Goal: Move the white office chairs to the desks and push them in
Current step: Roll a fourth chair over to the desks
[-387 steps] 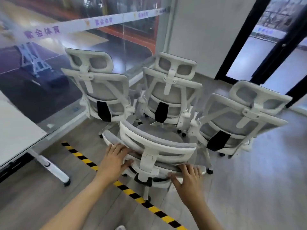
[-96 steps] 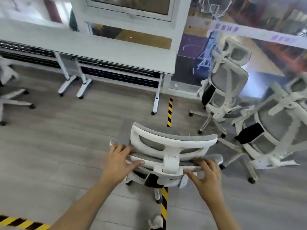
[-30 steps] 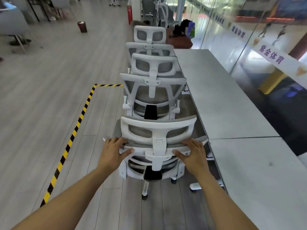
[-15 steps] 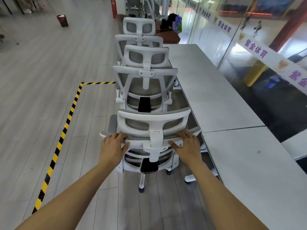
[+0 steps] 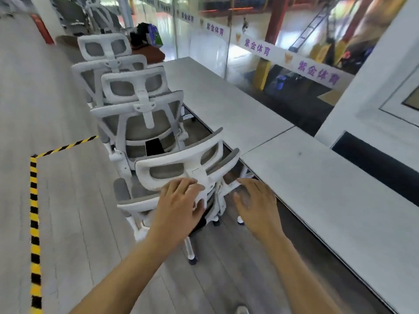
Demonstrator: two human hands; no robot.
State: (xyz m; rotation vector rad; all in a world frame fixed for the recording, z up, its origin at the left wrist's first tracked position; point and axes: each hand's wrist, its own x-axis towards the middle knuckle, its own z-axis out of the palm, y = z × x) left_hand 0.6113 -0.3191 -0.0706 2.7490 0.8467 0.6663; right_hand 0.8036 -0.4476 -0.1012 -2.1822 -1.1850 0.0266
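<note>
Open-plan office: long white table (image 5: 226, 105) run along glass partition (image 5: 204, 41), row of white mesh office chairs (image 5: 140, 123), yellow-black floor tape (image 5: 34, 200) on grey plank floor (image 5: 56, 132).

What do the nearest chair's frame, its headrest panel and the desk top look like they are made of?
Chair frame: likely moulded plastic, smooth white, one-piece curves. Headrest panel: grey mesh fabric, seemingly see-through. Desk top: pale grey, matte, flat, probably laminate; the look leaves it open.
</note>
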